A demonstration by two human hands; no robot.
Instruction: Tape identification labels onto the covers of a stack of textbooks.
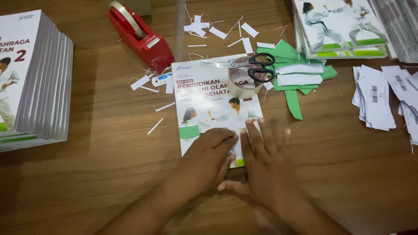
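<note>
Your left hand [208, 159] and right hand [261, 167] lie spread flat on the white book's [209, 102] near edge. Scissors [248, 65] and a tape roll [244, 82] weigh its far corner; bare worktop [109, 130] lies left.

Glossy paper book [209, 100] on smooth wooden table [109, 130]; shiny red plastic tape dispenser [141, 37].

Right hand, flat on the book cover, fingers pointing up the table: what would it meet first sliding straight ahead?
Probably the clear tape roll lying on the white book, with the black-handled scissors atop it; the right hand points roughly there.
</note>
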